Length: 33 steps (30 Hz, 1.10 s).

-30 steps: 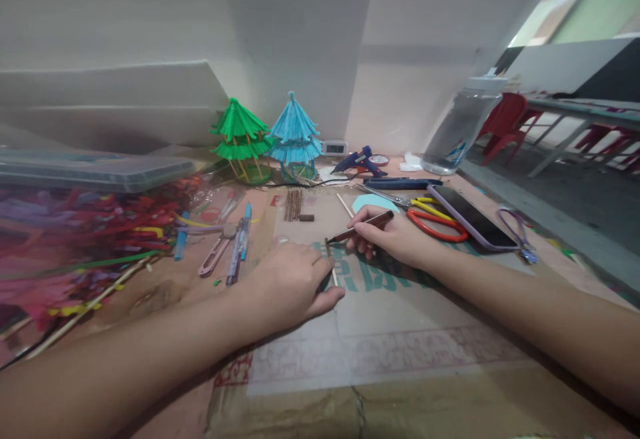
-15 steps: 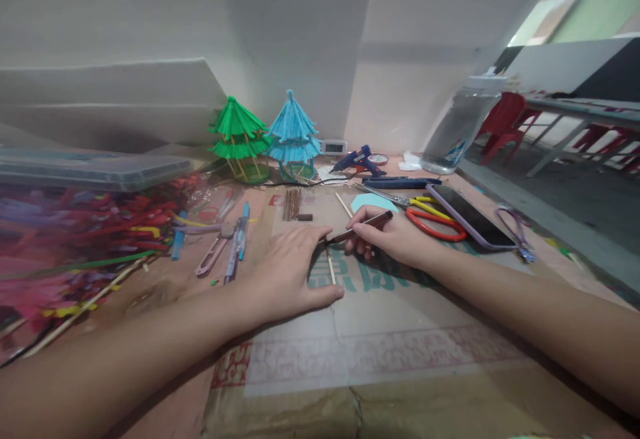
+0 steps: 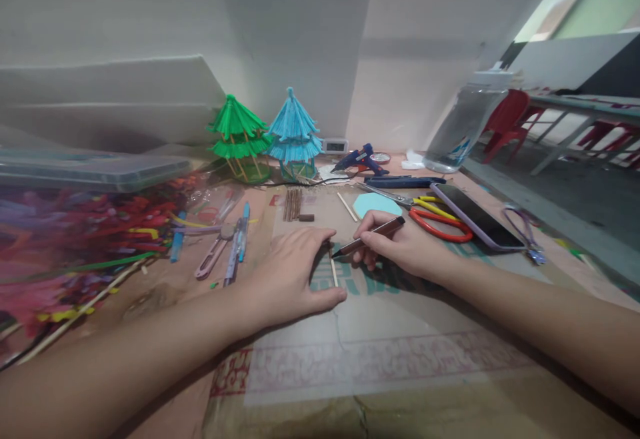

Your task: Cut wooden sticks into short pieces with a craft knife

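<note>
A thin pale wooden stick [image 3: 335, 274] lies on the cardboard [image 3: 400, 352], its far part dark. My left hand [image 3: 287, 269] steadies it, forefinger at the far end and thumb at the near end. In my right hand [image 3: 393, 244] is a brown marker [image 3: 375, 234], gripped like a pen, its tip touching or just over the stick. Beyond my right hand are another pale stick [image 3: 347, 206] and a light blue octagon [image 3: 376, 206]. Several brown sticks [image 3: 292, 204] lie side by side farther back, a short brown piece [image 3: 307, 218] beside them.
Green [image 3: 239, 122] and blue [image 3: 293, 126] tiered paper models stand by the wall near a glue gun [image 3: 361, 158]. To the right are red-handled scissors [image 3: 440, 224], a phone [image 3: 475, 216] and a clear bottle [image 3: 465, 126]. Colourful scraps [image 3: 100, 239] and pens [image 3: 234, 249] lie left.
The marker tip has moved along the stick toward me, and the far part of the stick shows dark. My right hand has shifted slightly right; my left hand stays nearly in place.
</note>
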Each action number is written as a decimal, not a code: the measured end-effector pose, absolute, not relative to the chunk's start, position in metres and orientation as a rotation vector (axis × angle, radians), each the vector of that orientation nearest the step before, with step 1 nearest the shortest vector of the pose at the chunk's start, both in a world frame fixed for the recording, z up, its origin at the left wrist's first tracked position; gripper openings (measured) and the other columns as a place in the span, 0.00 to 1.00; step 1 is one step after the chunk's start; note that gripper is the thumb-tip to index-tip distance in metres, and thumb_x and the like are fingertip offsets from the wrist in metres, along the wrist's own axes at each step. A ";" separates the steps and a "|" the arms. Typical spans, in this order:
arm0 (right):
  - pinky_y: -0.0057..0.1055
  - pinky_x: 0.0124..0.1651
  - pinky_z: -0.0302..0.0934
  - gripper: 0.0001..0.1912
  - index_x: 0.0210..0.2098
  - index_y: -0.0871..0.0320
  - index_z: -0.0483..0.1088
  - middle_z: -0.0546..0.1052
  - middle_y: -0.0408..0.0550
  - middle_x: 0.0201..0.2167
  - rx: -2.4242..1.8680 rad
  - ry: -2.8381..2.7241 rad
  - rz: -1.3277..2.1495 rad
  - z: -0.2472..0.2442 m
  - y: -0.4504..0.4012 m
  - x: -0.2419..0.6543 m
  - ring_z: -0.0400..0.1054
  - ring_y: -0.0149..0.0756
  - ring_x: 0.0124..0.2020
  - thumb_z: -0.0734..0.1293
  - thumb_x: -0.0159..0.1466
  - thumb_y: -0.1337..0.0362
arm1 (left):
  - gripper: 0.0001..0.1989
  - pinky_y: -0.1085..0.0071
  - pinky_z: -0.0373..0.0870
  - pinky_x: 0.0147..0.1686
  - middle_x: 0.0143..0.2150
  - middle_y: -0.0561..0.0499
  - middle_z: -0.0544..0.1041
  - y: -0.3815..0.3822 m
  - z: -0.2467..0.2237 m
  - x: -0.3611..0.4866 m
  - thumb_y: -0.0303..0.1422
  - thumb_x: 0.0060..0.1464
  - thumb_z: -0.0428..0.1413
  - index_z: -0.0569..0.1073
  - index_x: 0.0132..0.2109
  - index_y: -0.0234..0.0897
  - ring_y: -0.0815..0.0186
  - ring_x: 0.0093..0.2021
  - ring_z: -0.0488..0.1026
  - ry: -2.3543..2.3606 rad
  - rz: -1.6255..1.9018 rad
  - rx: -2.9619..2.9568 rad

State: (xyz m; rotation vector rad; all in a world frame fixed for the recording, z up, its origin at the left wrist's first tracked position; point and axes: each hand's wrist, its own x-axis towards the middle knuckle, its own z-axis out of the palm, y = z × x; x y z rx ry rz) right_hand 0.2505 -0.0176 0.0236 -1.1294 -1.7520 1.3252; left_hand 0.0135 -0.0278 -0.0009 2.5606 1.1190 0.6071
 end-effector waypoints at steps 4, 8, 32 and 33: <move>0.28 0.26 0.67 0.14 0.33 0.56 0.65 0.81 0.47 0.26 -1.151 -1.768 1.339 0.025 -0.018 0.250 0.71 0.31 0.22 0.69 0.64 0.53 | 0.40 0.45 0.66 0.62 0.64 0.38 0.70 -0.027 0.000 0.014 0.47 0.52 0.65 0.62 0.66 0.35 0.46 0.64 0.67 1.122 0.581 2.560; 0.27 0.24 0.65 0.16 0.31 0.56 0.65 0.81 0.47 0.24 -1.128 -1.783 1.428 0.024 -0.017 0.252 0.71 0.31 0.20 0.71 0.62 0.51 | 0.41 0.45 0.66 0.62 0.65 0.37 0.69 -0.027 -0.001 0.013 0.48 0.52 0.64 0.61 0.66 0.35 0.46 0.64 0.67 1.123 0.577 2.562; 0.27 0.27 0.70 0.05 0.36 0.55 0.75 0.81 0.46 0.26 -0.948 -2.182 1.244 0.113 -0.036 0.288 0.76 0.34 0.25 0.71 0.66 0.60 | 0.41 0.45 0.64 0.64 0.66 0.36 0.69 -0.029 0.007 0.013 0.48 0.54 0.63 0.61 0.67 0.33 0.46 0.65 0.67 1.115 0.501 2.609; 0.26 0.27 0.71 0.02 0.37 0.54 0.76 0.81 0.46 0.27 -0.944 -2.251 1.210 0.122 -0.043 0.291 0.76 0.33 0.26 0.71 0.66 0.63 | 0.41 0.45 0.64 0.64 0.66 0.36 0.69 -0.028 0.006 0.013 0.49 0.54 0.63 0.61 0.67 0.32 0.46 0.65 0.67 1.112 0.500 2.615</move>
